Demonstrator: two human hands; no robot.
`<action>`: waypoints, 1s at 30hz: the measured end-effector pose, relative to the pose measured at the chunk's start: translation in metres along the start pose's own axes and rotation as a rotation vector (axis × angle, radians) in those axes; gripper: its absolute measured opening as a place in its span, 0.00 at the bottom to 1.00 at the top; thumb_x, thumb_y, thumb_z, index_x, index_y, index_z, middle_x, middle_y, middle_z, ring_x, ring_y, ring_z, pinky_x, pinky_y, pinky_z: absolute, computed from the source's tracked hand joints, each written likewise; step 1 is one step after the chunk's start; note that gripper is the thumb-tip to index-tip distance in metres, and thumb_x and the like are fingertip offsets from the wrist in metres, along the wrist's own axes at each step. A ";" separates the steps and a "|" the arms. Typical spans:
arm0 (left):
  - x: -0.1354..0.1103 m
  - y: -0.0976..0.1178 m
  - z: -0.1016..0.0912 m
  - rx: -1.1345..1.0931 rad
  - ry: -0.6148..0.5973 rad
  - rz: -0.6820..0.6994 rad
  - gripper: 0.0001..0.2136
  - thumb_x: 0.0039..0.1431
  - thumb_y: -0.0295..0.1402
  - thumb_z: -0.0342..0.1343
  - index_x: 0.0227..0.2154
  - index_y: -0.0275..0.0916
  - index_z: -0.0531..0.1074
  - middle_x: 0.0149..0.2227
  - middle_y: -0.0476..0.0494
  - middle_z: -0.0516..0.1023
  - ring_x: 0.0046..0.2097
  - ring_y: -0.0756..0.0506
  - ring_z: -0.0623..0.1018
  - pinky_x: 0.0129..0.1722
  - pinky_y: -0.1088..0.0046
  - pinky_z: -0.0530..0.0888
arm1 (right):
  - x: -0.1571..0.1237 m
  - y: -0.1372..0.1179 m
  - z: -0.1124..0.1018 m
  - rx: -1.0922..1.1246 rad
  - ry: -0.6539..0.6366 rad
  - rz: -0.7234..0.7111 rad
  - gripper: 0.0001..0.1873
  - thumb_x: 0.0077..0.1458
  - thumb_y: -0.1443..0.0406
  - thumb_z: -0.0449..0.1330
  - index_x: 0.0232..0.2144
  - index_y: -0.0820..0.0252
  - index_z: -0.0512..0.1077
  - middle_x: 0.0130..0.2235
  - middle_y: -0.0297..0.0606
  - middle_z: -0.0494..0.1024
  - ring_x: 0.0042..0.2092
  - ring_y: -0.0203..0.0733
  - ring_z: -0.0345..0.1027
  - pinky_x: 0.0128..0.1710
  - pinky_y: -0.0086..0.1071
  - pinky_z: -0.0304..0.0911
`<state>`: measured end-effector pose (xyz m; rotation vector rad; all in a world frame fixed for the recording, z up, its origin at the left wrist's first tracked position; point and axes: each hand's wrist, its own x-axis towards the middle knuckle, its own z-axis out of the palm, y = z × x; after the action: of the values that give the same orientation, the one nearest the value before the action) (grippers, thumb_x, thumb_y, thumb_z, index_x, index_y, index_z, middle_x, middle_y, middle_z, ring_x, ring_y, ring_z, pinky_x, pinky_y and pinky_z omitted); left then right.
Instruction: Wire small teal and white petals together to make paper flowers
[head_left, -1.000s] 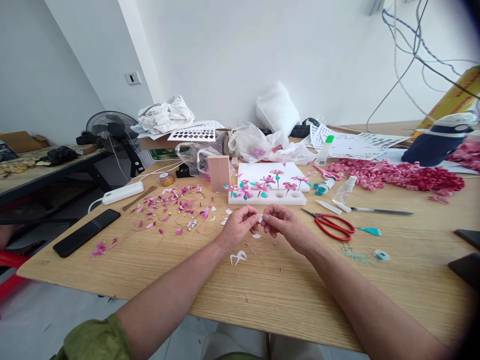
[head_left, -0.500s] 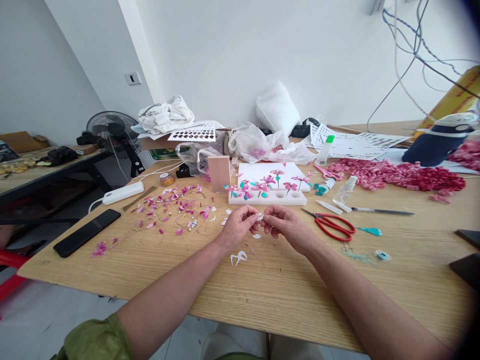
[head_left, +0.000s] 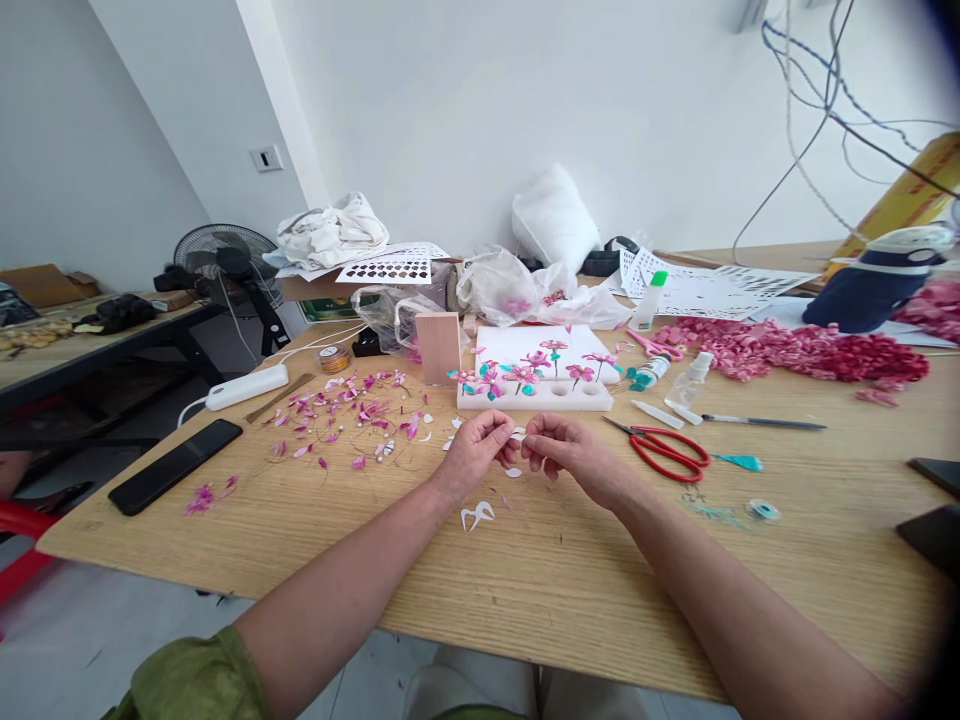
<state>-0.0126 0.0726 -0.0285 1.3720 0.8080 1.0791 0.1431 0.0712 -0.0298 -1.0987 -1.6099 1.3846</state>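
Close together above the table, my left hand (head_left: 480,447) and my right hand (head_left: 561,446) pinch a small white paper cutout (head_left: 518,434) between their fingertips. The fingers cover much of it. Just below them lies a white petal-shaped piece (head_left: 513,473) on the wood. Nearer to me is a white paper offcut (head_left: 478,515) with curved, cut-out edges. Beyond the hands, pink flowers (head_left: 523,373) with teal leaves stand in a white foam block (head_left: 592,402) with round holes.
Loose pink petals (head_left: 367,408) and thin wires spread to the left, near a black phone (head_left: 175,465). Red-handled scissors (head_left: 670,455), a spray bottle (head_left: 690,380), a brush (head_left: 765,422) and a thread spool (head_left: 763,511) lie right. A wooden block (head_left: 439,348) stands behind.
Almost nothing differs. The white cutout between my fingertips has turned slightly, and the hands keep their place.
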 end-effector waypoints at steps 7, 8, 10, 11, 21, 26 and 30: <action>-0.003 -0.002 -0.002 -0.125 -0.014 -0.008 0.14 0.52 0.43 0.48 0.28 0.35 0.64 0.25 0.48 0.68 0.25 0.53 0.68 0.25 0.77 0.65 | 0.000 -0.002 -0.001 0.031 0.053 -0.043 0.08 0.47 0.61 0.55 0.23 0.60 0.64 0.22 0.31 0.67 0.24 0.31 0.60 0.22 0.26 0.54; -0.002 -0.001 -0.002 -0.115 -0.016 -0.011 0.14 0.52 0.43 0.48 0.27 0.35 0.64 0.25 0.48 0.68 0.25 0.54 0.68 0.25 0.77 0.65 | 0.000 -0.002 -0.001 0.041 0.059 -0.043 0.08 0.47 0.61 0.56 0.24 0.60 0.64 0.22 0.31 0.67 0.24 0.32 0.60 0.22 0.26 0.54; -0.002 -0.001 -0.001 -0.075 -0.012 -0.013 0.12 0.51 0.41 0.50 0.25 0.34 0.64 0.24 0.49 0.68 0.25 0.54 0.67 0.25 0.77 0.65 | 0.001 -0.001 0.000 0.061 0.069 -0.043 0.09 0.46 0.60 0.56 0.24 0.60 0.64 0.22 0.31 0.67 0.24 0.32 0.60 0.21 0.26 0.53; -0.001 -0.001 0.000 -0.052 -0.004 -0.013 0.11 0.50 0.40 0.51 0.25 0.34 0.64 0.23 0.49 0.67 0.24 0.54 0.67 0.25 0.77 0.65 | 0.001 0.000 0.001 0.070 0.070 -0.044 0.09 0.46 0.60 0.57 0.24 0.60 0.64 0.22 0.31 0.67 0.24 0.32 0.60 0.21 0.26 0.53; 0.000 0.002 0.001 0.090 0.030 0.022 0.08 0.49 0.34 0.52 0.22 0.34 0.64 0.19 0.53 0.64 0.21 0.55 0.64 0.23 0.78 0.63 | -0.001 -0.005 0.002 -0.003 0.042 -0.051 0.08 0.47 0.60 0.55 0.25 0.59 0.65 0.25 0.31 0.67 0.27 0.33 0.61 0.23 0.26 0.54; 0.001 0.000 0.000 0.148 -0.007 0.030 0.07 0.50 0.32 0.50 0.21 0.34 0.64 0.19 0.52 0.64 0.21 0.55 0.64 0.23 0.78 0.64 | 0.000 -0.003 0.002 -0.058 0.047 -0.054 0.10 0.47 0.59 0.55 0.23 0.60 0.65 0.21 0.30 0.65 0.25 0.32 0.60 0.23 0.26 0.54; 0.001 -0.001 0.000 0.149 -0.019 0.027 0.08 0.51 0.34 0.50 0.22 0.34 0.64 0.20 0.52 0.64 0.21 0.55 0.65 0.23 0.78 0.64 | 0.000 -0.001 0.000 -0.040 0.044 -0.047 0.09 0.48 0.60 0.55 0.23 0.60 0.65 0.21 0.30 0.66 0.25 0.32 0.60 0.22 0.26 0.54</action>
<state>-0.0121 0.0736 -0.0293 1.5193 0.8723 1.0424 0.1429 0.0708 -0.0293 -1.1002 -1.6283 1.2937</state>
